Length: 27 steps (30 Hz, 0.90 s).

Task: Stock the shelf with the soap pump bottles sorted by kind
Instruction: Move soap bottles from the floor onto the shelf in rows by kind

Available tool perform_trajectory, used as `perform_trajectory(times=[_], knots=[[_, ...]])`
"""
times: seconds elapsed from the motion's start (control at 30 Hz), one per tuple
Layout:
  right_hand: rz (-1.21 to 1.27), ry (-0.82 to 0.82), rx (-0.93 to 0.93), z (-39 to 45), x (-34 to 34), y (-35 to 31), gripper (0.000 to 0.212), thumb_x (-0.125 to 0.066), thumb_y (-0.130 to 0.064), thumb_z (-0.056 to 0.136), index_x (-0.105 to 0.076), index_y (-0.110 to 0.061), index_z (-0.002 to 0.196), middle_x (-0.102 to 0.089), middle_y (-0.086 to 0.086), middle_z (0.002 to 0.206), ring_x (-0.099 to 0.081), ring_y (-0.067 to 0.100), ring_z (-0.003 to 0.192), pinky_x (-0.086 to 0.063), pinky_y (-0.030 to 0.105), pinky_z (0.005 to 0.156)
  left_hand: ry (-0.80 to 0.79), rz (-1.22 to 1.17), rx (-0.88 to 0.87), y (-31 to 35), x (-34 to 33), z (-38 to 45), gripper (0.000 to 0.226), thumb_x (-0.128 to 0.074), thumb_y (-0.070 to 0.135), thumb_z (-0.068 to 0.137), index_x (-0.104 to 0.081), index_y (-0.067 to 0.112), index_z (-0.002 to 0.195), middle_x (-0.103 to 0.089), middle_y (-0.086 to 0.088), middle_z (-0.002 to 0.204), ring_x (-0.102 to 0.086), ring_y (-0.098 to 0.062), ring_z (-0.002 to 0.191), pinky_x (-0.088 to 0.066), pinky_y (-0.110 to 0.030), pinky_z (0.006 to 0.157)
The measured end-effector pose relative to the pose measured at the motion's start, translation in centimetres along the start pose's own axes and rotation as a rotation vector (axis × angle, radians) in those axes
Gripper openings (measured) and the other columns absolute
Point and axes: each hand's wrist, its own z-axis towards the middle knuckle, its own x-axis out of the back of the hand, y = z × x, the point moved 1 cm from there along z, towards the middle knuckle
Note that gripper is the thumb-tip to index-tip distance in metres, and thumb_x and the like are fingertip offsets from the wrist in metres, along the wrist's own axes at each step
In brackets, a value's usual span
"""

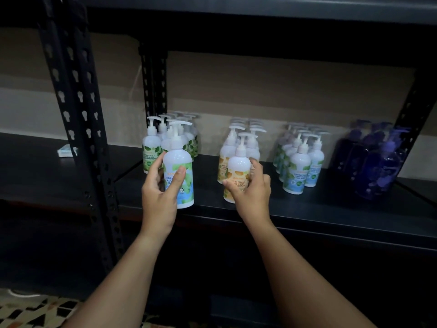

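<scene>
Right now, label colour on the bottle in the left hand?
Green leaves over blue, on a white bottle held by the left hand; head view.

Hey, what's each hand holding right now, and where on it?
The left hand grips a green-and-blue-label bottle around its body. The right hand grips an orange-label bottle around its lower body, at the label.

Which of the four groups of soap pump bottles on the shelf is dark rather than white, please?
The far-right group of dark blue translucent pump bottles; the other three groups are white bottles with green, orange or blue-green labels.
</scene>
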Motion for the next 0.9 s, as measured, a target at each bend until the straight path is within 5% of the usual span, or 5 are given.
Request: perform_trajectory(times=[0.1, 0.27, 0.47, 0.9], knots=[[-0.012, 0.034, -0.026, 0.6, -0.3, 0.1, 0.084, -0.091, -0.030, 0.076, -0.038, -0.022, 0.142, -0.043, 0.001, 0.124, -0.054, 0.021, 0.116, -0.048, 0.029, 0.090, 0.013, -0.010, 0.011, -0.1, -0.2, 0.0, 0.052, -0.074, 0.022, 0.093, -0.058, 0.019, 0.142, -0.072, -0.007, 0.126, -0.070, -0.021, 0.117, -0.057, -0.037, 0.099], [-0.068, 0.076, -0.035, 1.4, -1.1, 0.4, 0.076, -0.094, -0.029, 0.072, -0.039, -0.020, 0.123, -0.053, 0.008, 0.127, -0.062, 0.026, 0.108, -0.057, 0.042, 0.087, 0.018, -0.029, 0.013, -0.1, -0.4, -0.2, 0.062, -0.075, 0.033, 0.084, -0.058, 0.018, 0.142, -0.071, -0.005, 0.126, -0.070, -0.019, 0.116, -0.058, -0.033, 0.095], [-0.121, 0.092, -0.072, 2.1, -1.3, 0.4, 0.073, -0.096, -0.029, 0.069, -0.038, -0.020, 0.112, -0.059, 0.009, 0.119, -0.065, 0.026, 0.101, -0.057, 0.040, 0.081, 0.015, -0.033, 0.008, 0.0, -0.4, -0.2, 0.050, -0.072, 0.018, 0.094, -0.058, 0.017, 0.142, -0.072, -0.005, 0.125, -0.071, -0.013, 0.110, -0.058, -0.023, 0.086], [-0.222, 0.102, -0.117, 1.9, -1.8, 0.1, 0.076, -0.096, -0.030, 0.068, -0.040, -0.017, 0.118, -0.058, 0.010, 0.119, -0.064, 0.029, 0.103, -0.057, 0.045, 0.084, 0.013, -0.047, -0.004, -0.3, -0.2, 0.1, 0.054, -0.074, 0.024, 0.091, -0.058, 0.017, 0.141, -0.072, -0.004, 0.125, -0.070, -0.014, 0.111, -0.058, -0.025, 0.089]])
